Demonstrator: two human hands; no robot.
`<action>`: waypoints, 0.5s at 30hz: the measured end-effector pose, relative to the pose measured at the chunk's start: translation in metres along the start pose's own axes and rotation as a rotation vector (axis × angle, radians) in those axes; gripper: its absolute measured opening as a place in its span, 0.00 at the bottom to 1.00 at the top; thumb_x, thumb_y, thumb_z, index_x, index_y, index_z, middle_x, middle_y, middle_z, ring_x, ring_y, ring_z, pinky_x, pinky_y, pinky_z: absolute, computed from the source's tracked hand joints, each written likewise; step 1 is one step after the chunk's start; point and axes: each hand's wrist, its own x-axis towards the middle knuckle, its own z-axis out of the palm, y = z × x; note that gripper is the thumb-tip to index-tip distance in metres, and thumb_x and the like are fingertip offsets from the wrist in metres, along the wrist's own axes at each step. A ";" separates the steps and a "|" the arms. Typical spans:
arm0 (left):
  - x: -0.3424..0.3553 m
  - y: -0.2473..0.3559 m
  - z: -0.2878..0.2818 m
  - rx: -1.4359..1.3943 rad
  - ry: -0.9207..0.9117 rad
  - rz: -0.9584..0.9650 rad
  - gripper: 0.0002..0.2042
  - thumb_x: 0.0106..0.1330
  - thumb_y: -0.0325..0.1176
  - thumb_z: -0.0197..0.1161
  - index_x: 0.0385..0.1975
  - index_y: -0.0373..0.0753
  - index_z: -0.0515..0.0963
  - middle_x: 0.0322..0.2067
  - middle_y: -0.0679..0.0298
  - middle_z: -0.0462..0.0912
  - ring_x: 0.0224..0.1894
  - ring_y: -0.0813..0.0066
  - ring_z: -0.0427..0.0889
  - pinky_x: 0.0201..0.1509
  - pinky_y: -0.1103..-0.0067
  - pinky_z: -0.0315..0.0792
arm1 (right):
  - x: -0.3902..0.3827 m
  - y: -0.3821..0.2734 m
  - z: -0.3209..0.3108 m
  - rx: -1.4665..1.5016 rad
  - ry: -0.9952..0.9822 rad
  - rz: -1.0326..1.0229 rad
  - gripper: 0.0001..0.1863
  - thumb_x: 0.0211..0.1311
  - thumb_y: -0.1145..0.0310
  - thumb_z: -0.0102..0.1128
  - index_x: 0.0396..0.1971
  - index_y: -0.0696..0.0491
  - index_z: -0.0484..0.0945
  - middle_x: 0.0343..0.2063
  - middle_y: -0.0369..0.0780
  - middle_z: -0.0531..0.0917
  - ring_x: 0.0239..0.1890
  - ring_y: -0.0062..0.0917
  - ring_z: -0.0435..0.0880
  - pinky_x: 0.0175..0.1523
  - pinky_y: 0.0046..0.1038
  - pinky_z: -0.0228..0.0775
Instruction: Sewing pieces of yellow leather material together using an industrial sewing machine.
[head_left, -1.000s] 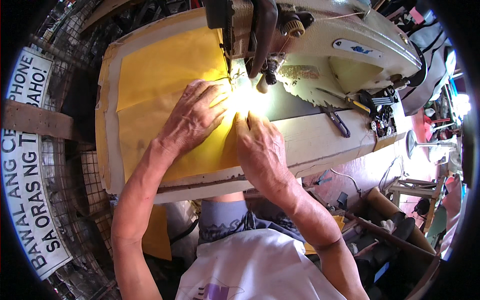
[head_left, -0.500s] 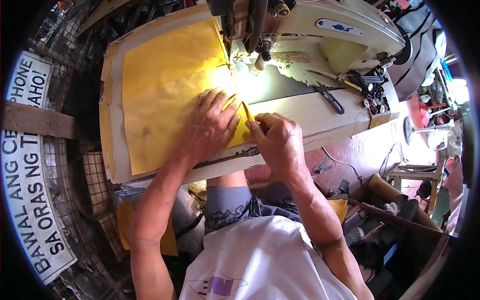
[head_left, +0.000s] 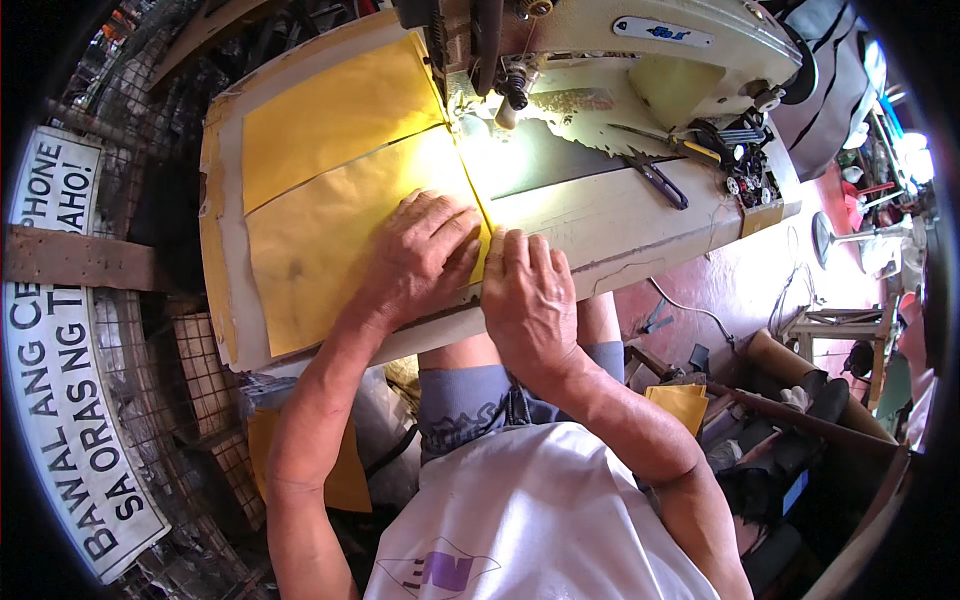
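Observation:
Two yellow sheet-like pieces lie on the sewing table: a far yellow piece (head_left: 330, 120) and a near yellow piece (head_left: 310, 250), with a thin dark line between them. My left hand (head_left: 425, 250) rests palm down on the near piece, fingers stretched toward its right edge, holding nothing. At that edge, close to the table's front, my right hand (head_left: 530, 305) has its fingers bent together over the yellow material and pinches it; the fingertips are partly hidden. The sewing machine (head_left: 570, 40) stands just beyond, and its glowing lamp bulb (head_left: 507, 115) lights the yellow edge.
Dark-handled scissors (head_left: 660, 185) and a yellow-handled tool (head_left: 695, 151) lie right of the machine bed, beside a small tray of bobbins (head_left: 750, 190). More yellow pieces (head_left: 680, 405) sit low on the right. A wire grille and a lettered sign (head_left: 75, 400) stand at the left.
My right hand has shifted left and toward me along the yellow edge, which was lifted and folded before and now lies flatter. The left hand has stayed nearly in place.

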 end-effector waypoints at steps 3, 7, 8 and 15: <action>-0.001 0.000 -0.002 -0.009 -0.028 -0.025 0.14 0.59 0.30 0.66 0.45 0.37 0.80 0.43 0.56 0.81 0.48 0.55 0.80 0.58 0.62 0.73 | 0.003 -0.002 -0.001 -0.036 -0.047 -0.037 0.10 0.48 0.70 0.59 0.29 0.59 0.81 0.32 0.42 0.73 0.39 0.32 0.73 0.41 0.32 0.65; 0.002 0.004 -0.006 0.020 -0.070 0.007 0.16 0.59 0.28 0.68 0.48 0.36 0.80 0.47 0.56 0.81 0.50 0.53 0.80 0.58 0.62 0.73 | 0.003 -0.001 -0.002 -0.016 -0.069 -0.070 0.09 0.48 0.71 0.59 0.28 0.61 0.79 0.33 0.42 0.72 0.39 0.32 0.73 0.42 0.32 0.66; 0.001 0.004 -0.004 0.021 -0.072 0.007 0.16 0.59 0.28 0.68 0.48 0.36 0.80 0.47 0.56 0.81 0.50 0.53 0.80 0.58 0.62 0.73 | 0.002 -0.001 -0.003 -0.051 -0.093 -0.092 0.10 0.49 0.70 0.59 0.30 0.59 0.81 0.33 0.42 0.73 0.40 0.31 0.73 0.42 0.32 0.66; 0.005 0.004 -0.002 0.064 -0.029 0.023 0.12 0.60 0.30 0.64 0.42 0.34 0.81 0.42 0.56 0.81 0.47 0.57 0.81 0.58 0.62 0.73 | -0.023 0.018 0.008 0.263 0.144 0.015 0.25 0.48 0.71 0.58 0.49 0.65 0.77 0.35 0.44 0.74 0.40 0.35 0.74 0.48 0.36 0.70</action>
